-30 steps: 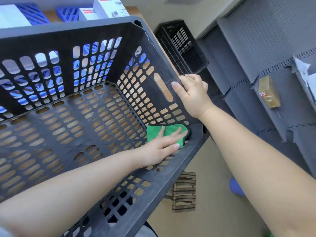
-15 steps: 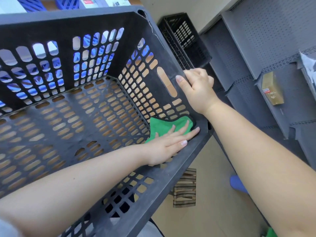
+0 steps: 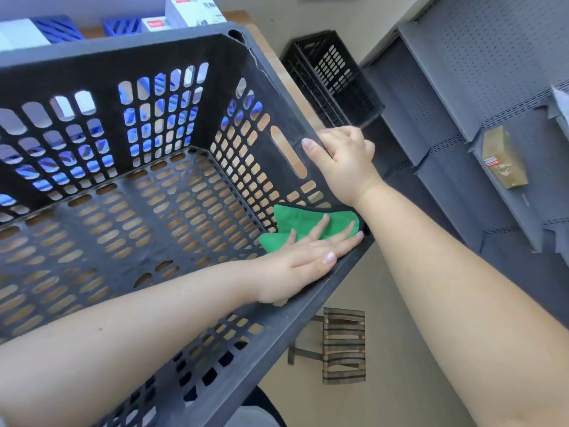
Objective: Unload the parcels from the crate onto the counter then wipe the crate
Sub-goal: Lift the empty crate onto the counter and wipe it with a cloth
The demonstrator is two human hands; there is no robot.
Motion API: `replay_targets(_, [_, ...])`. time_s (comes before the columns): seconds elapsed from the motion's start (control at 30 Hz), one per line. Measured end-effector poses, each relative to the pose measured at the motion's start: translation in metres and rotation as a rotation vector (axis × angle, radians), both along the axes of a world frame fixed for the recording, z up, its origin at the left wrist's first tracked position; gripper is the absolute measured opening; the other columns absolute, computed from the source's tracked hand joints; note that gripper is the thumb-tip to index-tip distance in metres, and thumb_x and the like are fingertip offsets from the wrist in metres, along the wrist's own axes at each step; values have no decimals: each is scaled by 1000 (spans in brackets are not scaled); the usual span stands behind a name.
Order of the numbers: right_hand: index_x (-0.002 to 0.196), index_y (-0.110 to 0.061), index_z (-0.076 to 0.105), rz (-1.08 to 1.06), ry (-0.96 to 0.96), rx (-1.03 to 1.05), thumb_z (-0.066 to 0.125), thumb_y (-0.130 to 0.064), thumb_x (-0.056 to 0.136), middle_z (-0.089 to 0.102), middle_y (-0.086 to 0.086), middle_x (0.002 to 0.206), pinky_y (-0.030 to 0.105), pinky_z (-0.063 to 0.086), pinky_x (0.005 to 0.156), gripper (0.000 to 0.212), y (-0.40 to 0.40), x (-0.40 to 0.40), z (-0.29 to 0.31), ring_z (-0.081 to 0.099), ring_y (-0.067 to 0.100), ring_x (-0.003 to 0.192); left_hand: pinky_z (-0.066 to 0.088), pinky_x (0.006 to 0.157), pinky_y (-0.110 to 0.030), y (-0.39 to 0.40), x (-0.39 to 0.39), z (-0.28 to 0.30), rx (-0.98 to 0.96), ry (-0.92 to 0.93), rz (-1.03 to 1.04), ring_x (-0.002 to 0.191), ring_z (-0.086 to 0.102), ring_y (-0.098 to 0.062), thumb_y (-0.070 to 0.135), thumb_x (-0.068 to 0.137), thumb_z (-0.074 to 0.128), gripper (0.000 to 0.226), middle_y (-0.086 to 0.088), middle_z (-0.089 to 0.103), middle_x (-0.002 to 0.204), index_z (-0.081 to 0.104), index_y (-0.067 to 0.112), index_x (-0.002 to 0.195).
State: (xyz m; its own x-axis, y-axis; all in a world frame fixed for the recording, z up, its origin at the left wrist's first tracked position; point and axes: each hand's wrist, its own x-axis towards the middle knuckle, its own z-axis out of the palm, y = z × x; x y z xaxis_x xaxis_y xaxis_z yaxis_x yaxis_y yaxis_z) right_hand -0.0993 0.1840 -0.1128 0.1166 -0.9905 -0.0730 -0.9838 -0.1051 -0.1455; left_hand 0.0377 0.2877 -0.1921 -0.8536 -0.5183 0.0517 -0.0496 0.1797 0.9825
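A large dark grey perforated crate (image 3: 117,53) fills the view and holds no parcels. Inside its near right corner lies a green cloth (image 3: 292,218). My left hand (image 3: 308,260) presses flat on the cloth with straight fingers, against the crate's inner wall. My right hand (image 3: 345,158) grips the crate's right rim beside the handle slot, thumb inside and fingers curled over the outside. White and blue parcels (image 3: 191,10) stand on the wooden counter (image 3: 237,16) behind the crate.
A second black crate (image 3: 332,78) stands on the floor to the right of the counter. Grey perforated shelving (image 3: 462,87) runs along the right, with a brown box (image 3: 502,158) on one shelf. A small slatted stool (image 3: 343,346) is below the crate's edge.
My left hand has slid the green cloth a little further into the crate's right corner. My right hand keeps its grip on the rim.
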Motion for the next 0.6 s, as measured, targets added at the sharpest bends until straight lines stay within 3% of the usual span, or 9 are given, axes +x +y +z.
replay_targets(0.07, [88, -32, 61, 4, -10, -1, 38, -48, 103, 60, -16, 116, 29, 14, 93, 31, -1, -1, -1, 34, 19, 127, -14, 116, -62, 1, 0, 4, -1, -3, 0, 148, -21, -9, 47, 101, 8, 53, 27, -3, 160, 10, 44, 154])
replay_targets(0.17, [108, -27, 66, 2, -41, 53, 35, -49, 103, 59, -13, 124, 31, 15, 98, 38, -1, -1, 0, 32, 17, 128, -14, 115, -63, 7, 0, 5, -30, -3, 10, 148, -20, -5, 59, 99, 5, 56, 29, -1, 161, 9, 45, 154])
replay_targets(0.27, [111, -31, 62, -3, -76, 132, 32, -49, 104, 57, -14, 125, 28, 13, 97, 36, -2, 0, 2, 29, 16, 130, -12, 115, -64, 8, 6, 8, -104, -37, -19, 147, -19, -2, 72, 92, 0, 68, 33, -2, 159, 10, 45, 154])
replay_targets(0.47, [119, -25, 63, -31, -102, 139, 32, -47, 104, 51, -11, 125, 34, 17, 109, 41, 8, 8, 18, 26, 18, 131, -14, 115, -62, 8, 48, 36, -288, -198, -187, 148, -22, -6, 43, 104, 14, 54, 23, -7, 162, 6, 36, 157])
replay_targets(0.6, [126, -18, 62, -26, -97, 130, 34, -44, 105, 48, 4, 137, 35, 20, 110, 44, 14, 13, 27, 28, 24, 133, -15, 116, -61, 22, 69, 36, -394, -256, -222, 148, -24, -14, 59, 100, 6, 56, 27, -13, 161, -5, 47, 154])
